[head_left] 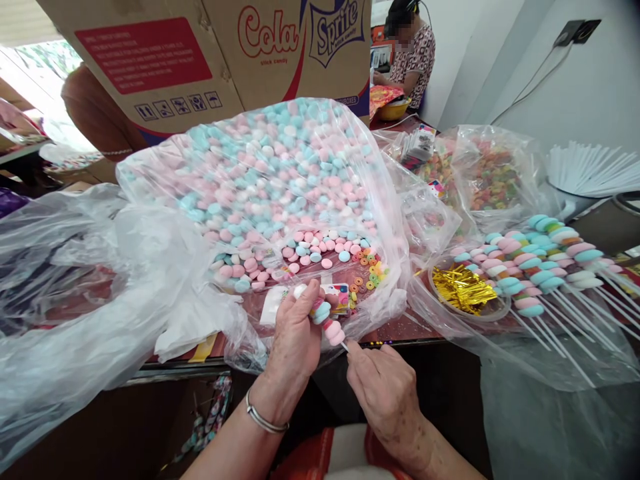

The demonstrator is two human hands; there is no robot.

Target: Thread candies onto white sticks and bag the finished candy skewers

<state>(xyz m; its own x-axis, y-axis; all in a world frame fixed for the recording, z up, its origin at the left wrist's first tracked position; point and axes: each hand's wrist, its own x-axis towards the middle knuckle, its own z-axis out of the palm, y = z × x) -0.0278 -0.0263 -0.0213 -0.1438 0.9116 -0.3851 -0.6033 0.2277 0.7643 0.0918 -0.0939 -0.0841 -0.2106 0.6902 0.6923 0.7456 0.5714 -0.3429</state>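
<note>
My left hand [295, 340] is closed around the upper part of a candy skewer [325, 319], several pink, blue and white marshmallow discs threaded on a thin white stick. My right hand [385, 390] pinches the lower end of that stick just below the candies. Both hands are at the table's near edge, in front of a large clear bag [280, 180] full of pink, blue and white marshmallow discs. Loose discs and small coloured ring candies [367, 270] lie at the bag's open mouth, just beyond my left hand.
Finished skewers [540, 263] are piled at the right, beside a bowl of gold twist ties [463, 288]. Bags of mixed coloured candy [490, 177] and white sticks [590, 170] lie behind. A cardboard box [225, 53] stands at the back. Crumpled plastic [75, 287] covers the left. Another person [413, 50] sits far back.
</note>
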